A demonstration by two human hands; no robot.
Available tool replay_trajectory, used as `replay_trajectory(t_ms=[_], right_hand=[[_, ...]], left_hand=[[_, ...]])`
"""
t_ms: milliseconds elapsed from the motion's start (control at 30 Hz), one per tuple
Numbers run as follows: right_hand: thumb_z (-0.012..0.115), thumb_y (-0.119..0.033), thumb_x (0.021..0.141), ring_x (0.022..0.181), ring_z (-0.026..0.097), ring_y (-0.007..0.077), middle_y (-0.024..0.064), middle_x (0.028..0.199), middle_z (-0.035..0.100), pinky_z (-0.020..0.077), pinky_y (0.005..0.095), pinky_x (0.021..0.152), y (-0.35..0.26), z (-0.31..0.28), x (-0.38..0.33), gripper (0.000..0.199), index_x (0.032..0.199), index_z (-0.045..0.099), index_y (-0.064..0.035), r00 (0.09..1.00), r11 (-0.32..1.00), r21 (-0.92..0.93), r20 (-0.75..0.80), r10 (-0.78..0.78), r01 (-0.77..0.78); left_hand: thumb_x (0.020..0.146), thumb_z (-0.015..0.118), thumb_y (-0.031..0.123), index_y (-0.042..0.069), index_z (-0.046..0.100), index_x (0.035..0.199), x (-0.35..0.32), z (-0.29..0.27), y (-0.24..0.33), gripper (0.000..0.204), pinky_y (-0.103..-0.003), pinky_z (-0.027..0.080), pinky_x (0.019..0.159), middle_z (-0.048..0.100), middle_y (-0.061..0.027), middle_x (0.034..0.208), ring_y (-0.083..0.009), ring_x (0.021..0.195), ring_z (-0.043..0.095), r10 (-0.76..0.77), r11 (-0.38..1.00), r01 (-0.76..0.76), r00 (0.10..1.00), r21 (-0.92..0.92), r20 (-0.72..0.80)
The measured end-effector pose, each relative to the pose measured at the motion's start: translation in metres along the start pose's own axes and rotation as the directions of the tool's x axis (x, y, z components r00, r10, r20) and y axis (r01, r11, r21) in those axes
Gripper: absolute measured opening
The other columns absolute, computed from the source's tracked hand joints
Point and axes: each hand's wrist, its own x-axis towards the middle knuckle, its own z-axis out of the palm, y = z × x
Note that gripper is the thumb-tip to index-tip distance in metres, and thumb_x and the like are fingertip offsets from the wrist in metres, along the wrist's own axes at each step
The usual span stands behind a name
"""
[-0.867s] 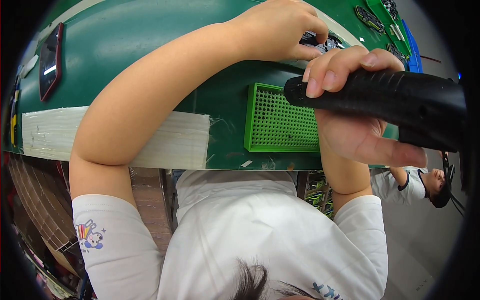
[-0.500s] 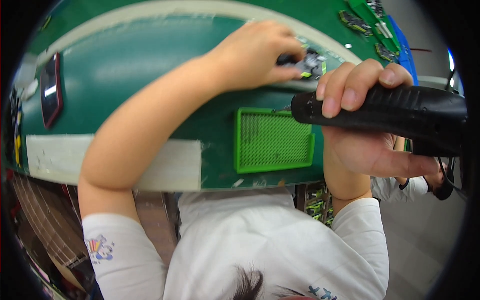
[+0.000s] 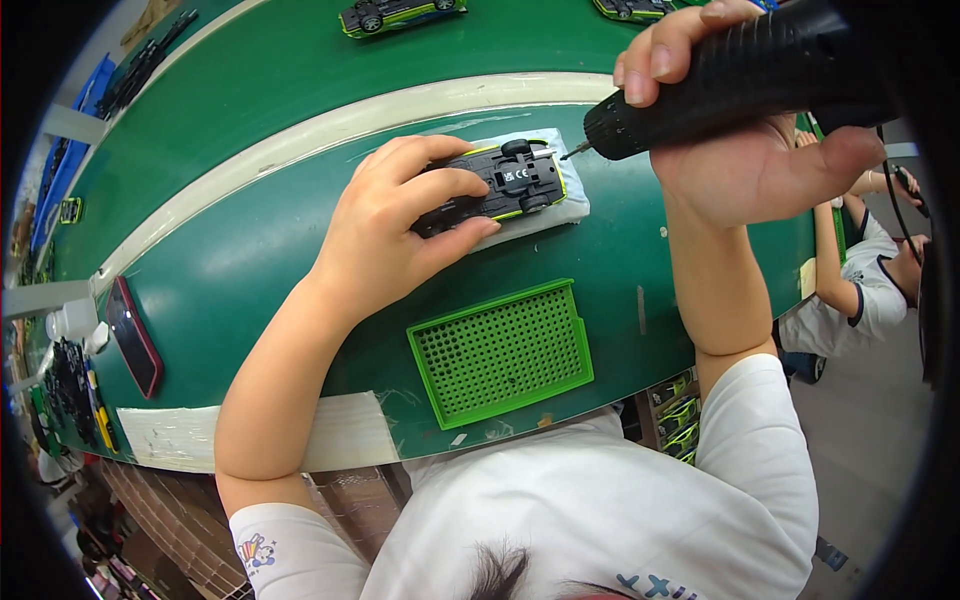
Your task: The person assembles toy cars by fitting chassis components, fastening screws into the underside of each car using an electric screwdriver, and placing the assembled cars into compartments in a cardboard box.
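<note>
A toy car (image 3: 517,180) lies wheels up, its black underside and yellow-green edge showing, on a pale padded block (image 3: 570,208). My left hand (image 3: 395,205) grips the car's left end from above, fingers and thumb on its two sides; that end is partly hidden. In my right hand (image 3: 735,185) is a black electric screwdriver (image 3: 740,85), held level and pointing left. Its thin bit reaches the car's right end; whether it touches, I cannot tell. Nearer to me on the green table sits a bright green perforated tray (image 3: 500,350).
Toward the left lies a phone (image 3: 135,340) with a red edge, near a white strip (image 3: 170,437) along the table's front. Beyond the pale curved rail (image 3: 330,125) lie another upturned toy car (image 3: 403,15) and more. A co-worker (image 3: 860,290) sits at the right.
The view has shifted. My left hand, earlier half-curled by the dark car parts, now grips the upturned car on the block. The screwdriver's bit has come from above the tray to the car's end.
</note>
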Motion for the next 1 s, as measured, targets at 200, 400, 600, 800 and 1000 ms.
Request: replay_trajectory(t_ms=[200, 400, 600, 800, 1000], right_hand=[[0.039, -0.083, 0.074, 0.058, 0.055, 0.0202, 0.0120, 0.071, 0.056, 0.0462, 0.0303, 0.055, 0.009, 0.005, -0.002, 0.086, 0.099, 0.052, -0.0014, 0.979, 0.981, -0.174, -0.197, 0.045, -0.080], [0.042, -0.079, 0.078, 0.051, 0.056, 0.0194, 0.0121, 0.063, 0.057, 0.0486, 0.0276, 0.050, 0.015, 0.007, -0.008, 0.080, 0.092, 0.051, -0.0002, 0.942, 0.934, -0.310, -0.328, 0.069, -0.177], [0.024, -0.091, 0.071, 0.052, 0.056, 0.0203, 0.0133, 0.063, 0.056, 0.0484, 0.0280, 0.050, 0.014, 0.018, -0.006, 0.096, 0.091, 0.048, 0.0001, 0.929, 0.805, -0.504, -0.340, 0.149, -0.314], [0.027, -0.089, 0.068, 0.055, 0.055, 0.0214, 0.0134, 0.066, 0.054, 0.0468, 0.0305, 0.055, -0.004, 0.019, -0.011, 0.093, 0.091, 0.049, -0.0015, 0.947, 0.837, -0.494, -0.311, 0.083, -0.236], [0.031, -0.088, 0.065, 0.058, 0.053, 0.0225, 0.0135, 0.068, 0.052, 0.0452, 0.0330, 0.059, 0.018, 0.021, -0.002, 0.090, 0.090, 0.049, -0.0031, 0.960, 0.886, -0.424, -0.269, 0.076, -0.189]], left_hand=[[0.063, 0.080, 0.007, 0.004, 0.067, 0.090, 0.002, -0.001, 0.001, 0.030, -0.036, 0.048, 0.084, 0.062, -0.0130, 0.110, -0.0291, 0.098, 0.059, -0.034, 0.999, 0.034, 0.999, 0.004, 0.022], [0.064, 0.080, 0.013, 0.007, 0.067, 0.089, 0.003, 0.001, 0.000, 0.029, -0.040, 0.047, 0.085, 0.062, -0.0111, 0.107, -0.0301, 0.097, 0.059, -0.043, 0.999, 0.044, 0.999, -0.013, 0.015], [0.063, 0.080, 0.012, 0.007, 0.067, 0.088, 0.005, 0.001, -0.001, 0.028, -0.039, 0.047, 0.084, 0.062, -0.0111, 0.106, -0.0303, 0.096, 0.059, -0.040, 0.999, 0.040, 0.999, -0.017, 0.007], [0.063, 0.080, 0.012, 0.007, 0.067, 0.088, 0.004, 0.001, 0.002, 0.029, -0.039, 0.048, 0.083, 0.062, -0.0116, 0.106, -0.0308, 0.096, 0.059, -0.029, 0.999, 0.029, 1.000, -0.027, 0.005], [0.064, 0.080, 0.013, 0.008, 0.067, 0.089, -0.008, 0.001, -0.004, 0.028, -0.039, 0.048, 0.083, 0.062, -0.0120, 0.106, -0.0305, 0.096, 0.059, -0.054, 0.999, 0.054, 0.999, 0.000, -0.006]])
